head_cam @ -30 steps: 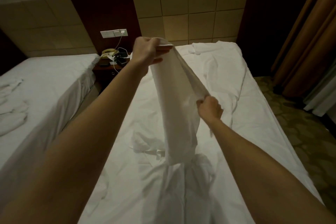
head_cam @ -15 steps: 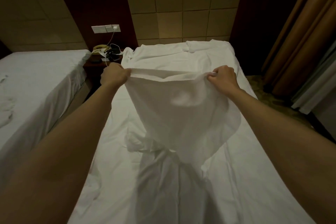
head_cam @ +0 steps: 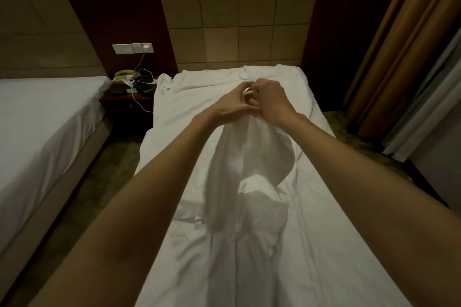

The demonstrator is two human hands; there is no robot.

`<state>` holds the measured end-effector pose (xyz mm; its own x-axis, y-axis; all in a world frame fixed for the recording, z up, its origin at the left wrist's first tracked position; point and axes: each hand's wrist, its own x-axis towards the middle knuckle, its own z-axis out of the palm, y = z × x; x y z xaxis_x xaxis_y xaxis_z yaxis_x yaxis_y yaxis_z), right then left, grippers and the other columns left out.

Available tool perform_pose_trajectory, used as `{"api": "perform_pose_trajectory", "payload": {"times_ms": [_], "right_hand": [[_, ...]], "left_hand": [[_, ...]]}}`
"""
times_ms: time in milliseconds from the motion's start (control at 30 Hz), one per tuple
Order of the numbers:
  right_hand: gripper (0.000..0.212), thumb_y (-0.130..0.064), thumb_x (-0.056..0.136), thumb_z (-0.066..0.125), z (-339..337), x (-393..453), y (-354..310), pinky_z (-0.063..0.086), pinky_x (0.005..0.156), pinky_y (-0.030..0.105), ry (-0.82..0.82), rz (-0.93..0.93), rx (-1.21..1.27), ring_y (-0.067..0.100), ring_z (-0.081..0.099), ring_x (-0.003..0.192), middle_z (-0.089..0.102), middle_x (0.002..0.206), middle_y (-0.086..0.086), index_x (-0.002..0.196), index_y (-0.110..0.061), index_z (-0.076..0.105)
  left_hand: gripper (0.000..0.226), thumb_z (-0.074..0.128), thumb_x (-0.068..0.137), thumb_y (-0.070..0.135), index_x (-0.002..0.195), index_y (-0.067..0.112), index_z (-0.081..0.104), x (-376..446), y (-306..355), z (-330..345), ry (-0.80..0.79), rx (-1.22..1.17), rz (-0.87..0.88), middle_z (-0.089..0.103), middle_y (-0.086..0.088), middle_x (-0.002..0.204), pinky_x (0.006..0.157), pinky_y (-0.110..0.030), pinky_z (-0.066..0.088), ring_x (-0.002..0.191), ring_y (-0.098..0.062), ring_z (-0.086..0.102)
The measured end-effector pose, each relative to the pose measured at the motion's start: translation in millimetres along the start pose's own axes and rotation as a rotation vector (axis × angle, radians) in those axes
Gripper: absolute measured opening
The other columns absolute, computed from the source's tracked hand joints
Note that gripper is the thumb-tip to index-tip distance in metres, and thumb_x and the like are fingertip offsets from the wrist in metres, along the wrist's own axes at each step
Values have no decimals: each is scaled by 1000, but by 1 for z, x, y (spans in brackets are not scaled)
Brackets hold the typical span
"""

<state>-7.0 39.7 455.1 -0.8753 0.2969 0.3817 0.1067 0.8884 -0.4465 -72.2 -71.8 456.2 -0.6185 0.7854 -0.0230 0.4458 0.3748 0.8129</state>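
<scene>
Left hand and right hand meet, both pinching the top edge of the white cloth, which hangs doubled, long axis vertical, over the bed.

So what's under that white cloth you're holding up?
The bed, its white sheet bunched below the cloth. The left hand and right hand pinch the cloth's top. The sheet right behind the cloth is hidden.

Open room was over bed either side of hanging white cloth; cluttered nightstand blocked left, headboard behind, curtain right.
</scene>
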Motion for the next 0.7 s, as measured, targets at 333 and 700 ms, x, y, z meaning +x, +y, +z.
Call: {"api": "perform_pose_trajectory", "payload": {"times_ms": [333, 700], "right_hand": [[43, -27, 79, 72, 24, -51, 53, 49, 75, 37, -203, 175, 125, 27, 58, 84, 60, 98, 5, 110, -18, 43], [18, -23, 87, 59, 29, -53, 99, 57, 74, 42, 53, 622, 262, 31, 67, 74, 67, 84, 11, 86, -6, 66]], "left_hand": [[33, 47, 86, 2, 102, 18, 72, 5, -30, 29, 251, 246, -46, 69, -10, 104, 78, -33, 55, 93, -24, 64], [21, 49, 92, 7, 102, 20, 62, 21, -21, 10, 313, 251, 39, 63, -2, 85, 64, -28, 43, 83, -23, 58]]}}
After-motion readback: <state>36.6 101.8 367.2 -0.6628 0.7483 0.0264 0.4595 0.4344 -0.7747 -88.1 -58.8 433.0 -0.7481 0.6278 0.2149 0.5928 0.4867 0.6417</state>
